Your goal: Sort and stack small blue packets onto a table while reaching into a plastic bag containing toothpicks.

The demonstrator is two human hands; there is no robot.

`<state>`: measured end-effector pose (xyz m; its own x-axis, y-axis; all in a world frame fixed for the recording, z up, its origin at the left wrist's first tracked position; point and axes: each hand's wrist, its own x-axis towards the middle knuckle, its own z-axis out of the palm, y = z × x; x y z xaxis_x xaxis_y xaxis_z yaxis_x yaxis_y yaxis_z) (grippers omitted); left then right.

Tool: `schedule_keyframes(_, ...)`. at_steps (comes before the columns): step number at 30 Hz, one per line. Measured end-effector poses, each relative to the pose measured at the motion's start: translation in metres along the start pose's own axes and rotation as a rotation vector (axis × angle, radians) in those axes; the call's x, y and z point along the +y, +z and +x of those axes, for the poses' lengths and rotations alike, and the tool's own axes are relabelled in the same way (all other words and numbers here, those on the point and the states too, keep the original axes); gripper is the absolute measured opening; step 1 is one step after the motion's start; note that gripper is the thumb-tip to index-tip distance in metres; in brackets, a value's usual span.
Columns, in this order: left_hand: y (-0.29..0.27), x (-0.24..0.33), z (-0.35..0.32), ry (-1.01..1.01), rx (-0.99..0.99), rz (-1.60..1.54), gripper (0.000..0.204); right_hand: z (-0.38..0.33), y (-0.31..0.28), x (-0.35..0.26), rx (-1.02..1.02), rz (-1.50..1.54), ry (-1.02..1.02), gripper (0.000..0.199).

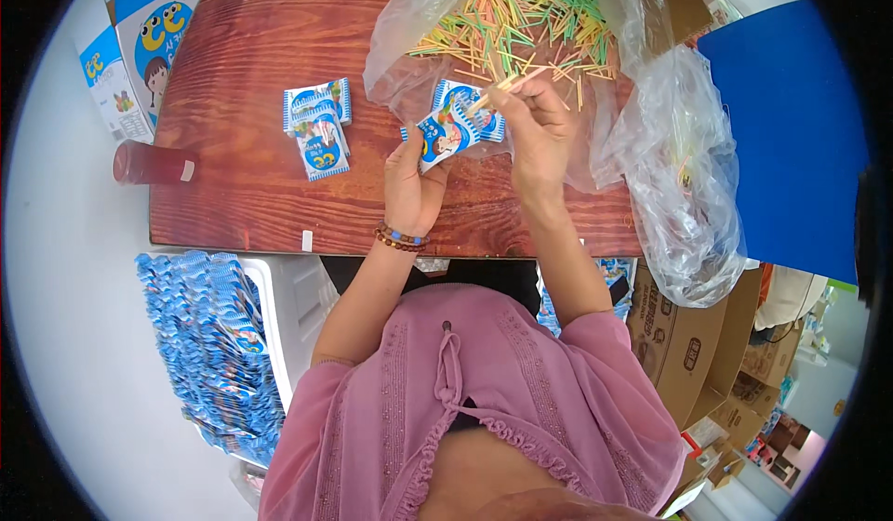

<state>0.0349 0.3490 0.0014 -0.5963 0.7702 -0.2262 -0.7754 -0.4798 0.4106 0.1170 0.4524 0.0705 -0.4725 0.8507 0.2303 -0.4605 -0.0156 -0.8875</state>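
Note:
My left hand (414, 181) is closed on the edge of a small blue-and-white packet (442, 140), tilted over the table's near middle. Just to its right, my right hand (541, 135) pinches several thin, pale coloured sticks (502, 91), their ends reaching over the packet's upper edge. Whether the packet's top is open cannot be made out. Another blue-and-white packet (493, 128) shows behind the held one. Beyond both hands, a heap of thin yellow, green, pink and orange sticks (530, 23) lies on a clear plastic bag (395, 51). To the left sits a small pile of similar packets (323, 149).
A reddish-brown wooden table (242, 186) lies before me, with a dark red cup (153, 163) at its left edge. Printed boxes (158, 37) stand far left. A white tub (298, 298) beside many blue packets (205, 344) is below left; cardboard boxes (688, 344) stand right.

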Motion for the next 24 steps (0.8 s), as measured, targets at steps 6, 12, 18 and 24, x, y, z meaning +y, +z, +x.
schedule_keyframes(6, 0.003, 0.01, -0.004, 0.031, -0.019, -0.02, 0.031, -0.012, 0.012, 0.02, -0.107, -0.163, -0.075, 0.005)
schedule_keyframes(12, 0.001, 0.02, -0.005, 0.055, -0.011, -0.019, 0.033, -0.006, 0.015, 0.009, -0.313, -0.61, -0.288, 0.019)
schedule_keyframes(18, -0.011, 0.027, -0.003, 0.057, 0.005, -0.11, 0.034, -0.011, 0.035, -0.003, -0.37, -0.454, -0.159, 0.023)
schedule_keyframes(24, -0.019, 0.037, -0.007, 0.097, -0.08, -0.151, 0.036, -0.031, 0.05, 0.006, -0.386, -0.51, 0.108, 0.022)
